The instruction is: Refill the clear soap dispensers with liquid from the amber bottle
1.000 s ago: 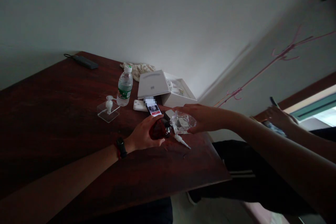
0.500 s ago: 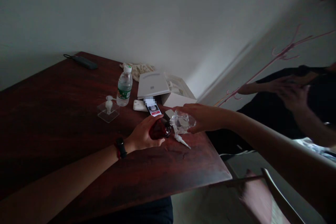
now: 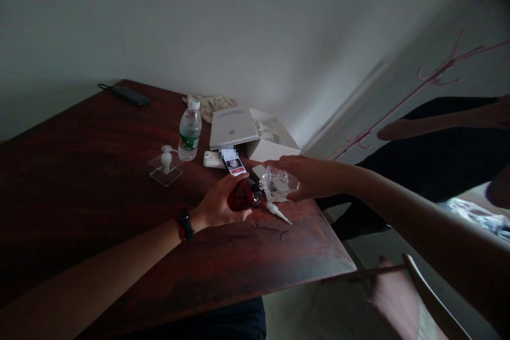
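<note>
My left hand (image 3: 221, 203) is closed around a dark red bottle (image 3: 240, 195), tipped with its neck to the right. My right hand (image 3: 292, 175) grips a clear bottle (image 3: 278, 183), also lying over, its mouth against or very near the red bottle's neck; I cannot tell whether they touch. Just below the clear bottle, a white pump head (image 3: 279, 212) lies on the table. Farther left, a second white pump head (image 3: 166, 160) rests on a clear square piece (image 3: 164, 175). A lit phone (image 3: 235, 163) lies behind the red bottle.
A water bottle (image 3: 189, 133) with a green label stands behind the pump heads. White boxes (image 3: 233, 126), a cloth (image 3: 211, 106) and a dark case (image 3: 130, 95) are at the back of the wooden table (image 3: 99, 170). A pink coat rack (image 3: 402, 101) and a person in dark clothes (image 3: 430, 149) are at right.
Both bottles keep nearly the same pose in my hands. The view has shifted slightly. At right, the other person's arms have moved farther to the right.
</note>
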`<state>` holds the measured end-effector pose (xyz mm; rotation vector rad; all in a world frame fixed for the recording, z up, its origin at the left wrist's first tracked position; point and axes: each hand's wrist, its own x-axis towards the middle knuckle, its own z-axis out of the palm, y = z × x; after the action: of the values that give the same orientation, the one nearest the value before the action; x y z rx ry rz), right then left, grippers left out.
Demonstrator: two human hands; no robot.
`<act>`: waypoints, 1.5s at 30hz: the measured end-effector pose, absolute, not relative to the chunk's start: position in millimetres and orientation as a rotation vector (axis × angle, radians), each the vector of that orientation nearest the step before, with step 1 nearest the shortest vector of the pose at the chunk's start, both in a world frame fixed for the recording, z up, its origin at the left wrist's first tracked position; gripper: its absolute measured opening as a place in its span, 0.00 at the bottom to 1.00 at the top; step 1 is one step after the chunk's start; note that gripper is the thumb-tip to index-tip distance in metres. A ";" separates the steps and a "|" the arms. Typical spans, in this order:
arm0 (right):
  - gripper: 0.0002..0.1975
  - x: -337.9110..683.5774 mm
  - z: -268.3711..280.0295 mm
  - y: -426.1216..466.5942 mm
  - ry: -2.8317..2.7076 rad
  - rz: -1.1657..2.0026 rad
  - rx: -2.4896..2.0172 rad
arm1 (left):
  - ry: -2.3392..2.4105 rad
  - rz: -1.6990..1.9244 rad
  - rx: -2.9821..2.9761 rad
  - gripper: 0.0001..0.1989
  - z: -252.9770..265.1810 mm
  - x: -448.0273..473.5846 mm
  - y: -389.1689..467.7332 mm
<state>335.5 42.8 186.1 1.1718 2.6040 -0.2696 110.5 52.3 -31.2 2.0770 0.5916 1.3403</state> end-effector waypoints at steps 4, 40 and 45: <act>0.47 333.6 188.5 41.8 2.586 -0.251 1.203 | 0.595 1.330 2.095 0.41 -34.9 110.3 53.7; 0.48 328.6 193.5 44.3 2.567 -0.204 1.145 | 0.568 1.348 2.113 0.41 -36.1 109.7 53.9; 0.48 327.2 194.3 43.6 2.555 -0.165 1.136 | 0.564 1.365 2.110 0.41 -37.0 109.8 54.2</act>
<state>327.2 43.6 194.3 1.1360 2.5549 -0.1645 109.8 54.2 -37.0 2.1101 0.5640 1.3654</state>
